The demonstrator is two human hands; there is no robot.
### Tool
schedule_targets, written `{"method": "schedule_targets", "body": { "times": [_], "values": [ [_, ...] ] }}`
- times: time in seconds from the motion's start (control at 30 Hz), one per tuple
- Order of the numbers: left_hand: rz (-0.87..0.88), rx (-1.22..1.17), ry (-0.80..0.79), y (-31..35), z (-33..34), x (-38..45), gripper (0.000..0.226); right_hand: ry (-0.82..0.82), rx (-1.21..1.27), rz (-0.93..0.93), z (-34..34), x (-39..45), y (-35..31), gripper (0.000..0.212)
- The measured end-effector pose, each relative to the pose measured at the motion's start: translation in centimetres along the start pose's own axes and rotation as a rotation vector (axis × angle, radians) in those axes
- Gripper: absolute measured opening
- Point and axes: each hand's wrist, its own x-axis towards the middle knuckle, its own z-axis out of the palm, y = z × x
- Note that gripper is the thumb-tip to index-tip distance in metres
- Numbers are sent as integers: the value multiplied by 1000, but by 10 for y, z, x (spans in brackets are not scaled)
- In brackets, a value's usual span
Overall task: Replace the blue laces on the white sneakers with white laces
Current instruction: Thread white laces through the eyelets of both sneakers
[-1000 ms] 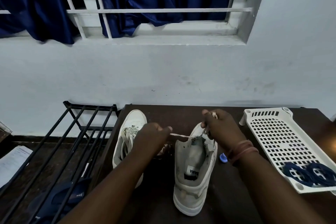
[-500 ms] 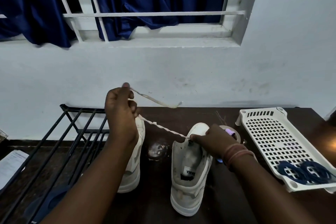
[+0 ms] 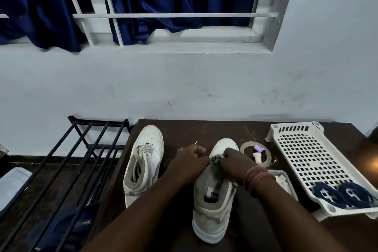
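Observation:
Two white sneakers stand on the dark table [image 3: 204, 131], toes toward the wall. The left sneaker [image 3: 146, 161] carries a white lace through its eyelets. Over the tongue of the right sneaker [image 3: 212, 200] both hands meet. My left hand [image 3: 191, 162] is closed, with a thin white lace tip sticking up behind its knuckles. My right hand [image 3: 235, 162] pinches the white lace [image 3: 215, 158] at the upper eyelets. Two coiled blue laces [image 3: 345, 194] lie in the near corner of the white perforated tray [image 3: 302, 149].
A roll of clear tape [image 3: 266, 154] with a small purple-capped item [image 3: 258, 148] inside it lies between the right sneaker and the tray. A clear container [image 3: 284, 180] sits under my right wrist. A black metal rack [image 3: 81, 159] stands left of the table.
My left hand, raised high to the left half a second ago with the lace pulled taut, has come back down to the right sneaker's eyelets. The right hand stays at the tongue.

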Motion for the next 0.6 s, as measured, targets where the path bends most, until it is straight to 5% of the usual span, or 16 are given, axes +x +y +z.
{"method": "schedule_targets", "body": {
  "times": [0.4, 0.6],
  "values": [
    [-72, 137, 122, -18, 1, -3, 12, 109, 225, -251, 18, 0, -13, 31],
    [-116, 95, 140, -22, 5, 0, 12, 208, 703, -198, -38, -2, -4, 40]
  ]
}}
